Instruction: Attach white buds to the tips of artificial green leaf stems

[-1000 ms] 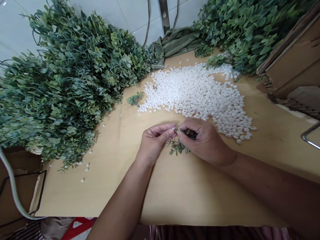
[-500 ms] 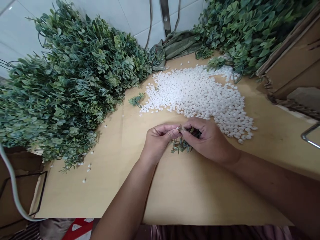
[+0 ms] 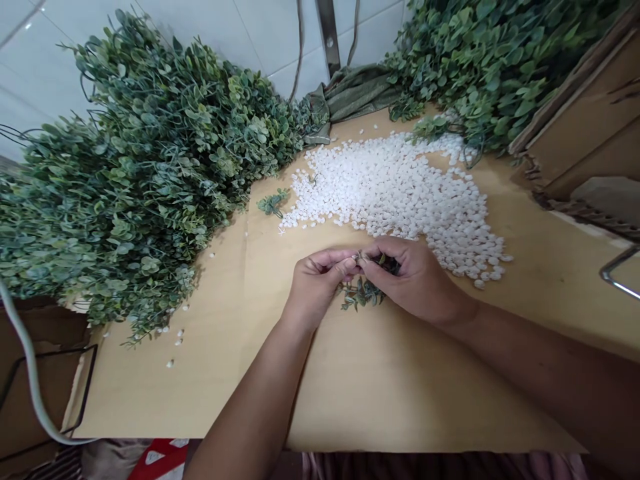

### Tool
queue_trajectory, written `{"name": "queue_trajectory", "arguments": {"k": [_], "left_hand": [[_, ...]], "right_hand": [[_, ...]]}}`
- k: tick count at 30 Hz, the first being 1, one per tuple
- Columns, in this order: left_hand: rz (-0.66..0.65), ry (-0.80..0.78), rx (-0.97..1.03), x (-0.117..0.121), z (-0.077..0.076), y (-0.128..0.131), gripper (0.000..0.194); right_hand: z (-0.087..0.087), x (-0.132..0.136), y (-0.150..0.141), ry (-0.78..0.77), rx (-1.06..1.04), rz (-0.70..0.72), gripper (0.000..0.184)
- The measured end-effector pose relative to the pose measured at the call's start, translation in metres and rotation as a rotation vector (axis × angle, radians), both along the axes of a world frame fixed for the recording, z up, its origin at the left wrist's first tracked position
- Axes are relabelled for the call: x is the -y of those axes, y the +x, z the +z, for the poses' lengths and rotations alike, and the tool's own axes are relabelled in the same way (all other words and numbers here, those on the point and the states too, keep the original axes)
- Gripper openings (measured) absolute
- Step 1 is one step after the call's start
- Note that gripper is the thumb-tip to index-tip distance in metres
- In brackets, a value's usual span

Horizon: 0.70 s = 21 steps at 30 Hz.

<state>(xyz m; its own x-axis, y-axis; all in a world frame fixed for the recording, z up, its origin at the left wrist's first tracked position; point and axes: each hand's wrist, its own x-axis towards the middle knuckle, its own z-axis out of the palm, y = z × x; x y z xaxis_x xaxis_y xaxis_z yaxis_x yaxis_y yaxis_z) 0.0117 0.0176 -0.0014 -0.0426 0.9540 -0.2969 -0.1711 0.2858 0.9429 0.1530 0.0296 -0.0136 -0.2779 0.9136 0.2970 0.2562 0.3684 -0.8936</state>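
Pinching a small sprig at table centre

From the left foliage heap (image 3: 130,180), our left hand (image 3: 320,283) and right hand (image 3: 415,280) pinch the leafy sprig (image 3: 361,293) together, barely shifted in the last second; white pieces (image 3: 400,193) lie beyond.

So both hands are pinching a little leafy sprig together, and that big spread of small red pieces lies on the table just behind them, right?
Not quite: the small pieces are white, not red, as the head view shows. The rest holds: the left hand and right hand pinch a little leafy sprig together, with that spread on the table just behind them.
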Motion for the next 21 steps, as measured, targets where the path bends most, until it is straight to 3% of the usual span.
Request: {"name": "queue_trajectory", "arguments": {"k": [8,13,21], "left_hand": [[-0.037,-0.006,-0.029,-0.001,0.0024,-0.0049,0.02],[0.017,0.03,-0.038,-0.0004,-0.0011,-0.0008,0.015],[0.009,0.02,-0.012,-0.0005,-0.0014,0.0016,0.022]], "right_hand": [[-0.0037,-0.0015,0.0008,-0.014,-0.018,-0.021,0.012],[-0.0037,-0.0017,-0.0007,-0.021,0.008,-0.016,0.014],[-0.0034,-0.0006,-0.0005,0.025,0.021,-0.024,0.013]]}}
